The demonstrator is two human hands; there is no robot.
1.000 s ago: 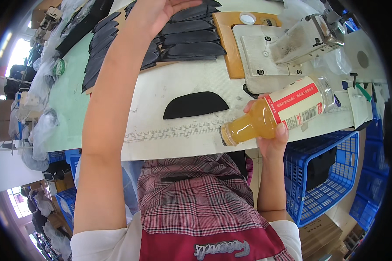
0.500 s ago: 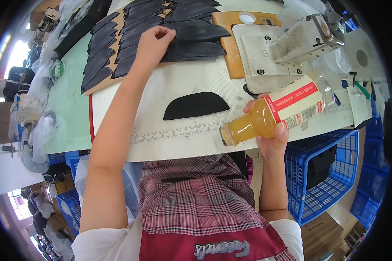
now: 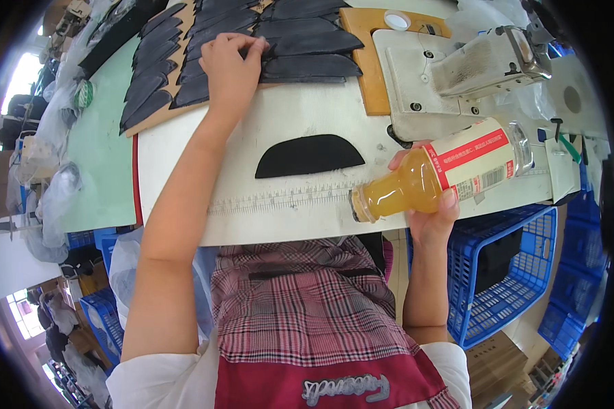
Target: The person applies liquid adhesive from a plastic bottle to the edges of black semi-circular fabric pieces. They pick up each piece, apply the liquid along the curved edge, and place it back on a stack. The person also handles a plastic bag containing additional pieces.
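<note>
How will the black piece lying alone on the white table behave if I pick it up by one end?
The black piece looks thin and flat, so it is probably light and would likely droop. Lying flush on the table, its edge may be hard to pinch.
</note>
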